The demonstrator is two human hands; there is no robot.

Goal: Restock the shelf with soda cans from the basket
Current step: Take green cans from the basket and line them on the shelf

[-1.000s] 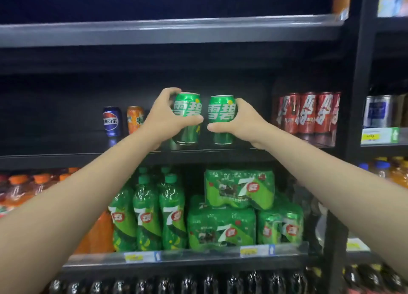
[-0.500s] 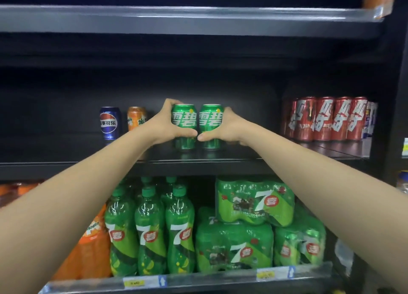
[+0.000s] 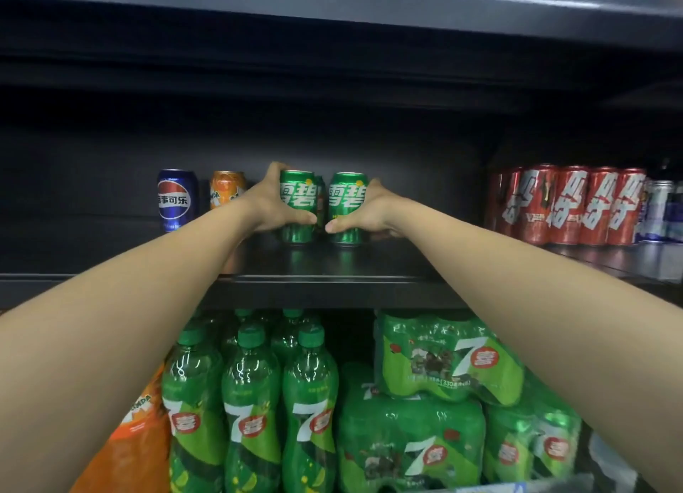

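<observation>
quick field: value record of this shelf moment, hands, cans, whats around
left hand: grips left green can
right hand: grips right green can
can state: both upright, side by side, bases on or just at the middle shelf
to the left: blue can, orange can
to the right: row of red cans
shelf below: green bottles, wrapped green can packs
basket: not in view

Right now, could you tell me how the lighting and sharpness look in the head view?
Head view: dim upper shelf recess; the glossy shelf mirrors the two green cans; can labels read sharply, red cans slightly soft; wide-angle bending curves the edges.
</observation>
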